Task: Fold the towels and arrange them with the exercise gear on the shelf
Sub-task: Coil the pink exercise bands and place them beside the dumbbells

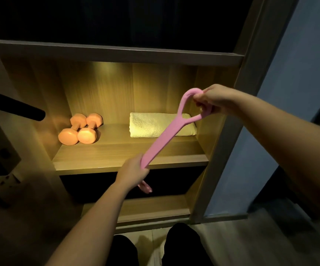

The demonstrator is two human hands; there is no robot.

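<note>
The pink resistance band (164, 139) slants in front of the folded towel (145, 127), right hand (213, 100) curled round its upper loop, left hand (134, 169) gripping its lower end; it looks light, limp and stretchy, so is best held at both loops

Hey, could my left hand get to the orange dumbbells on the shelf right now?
Probably, but not to grasp them yet: the left hand grips the pink band. Nothing stands between it and the dumbbells on the open shelf.
</note>
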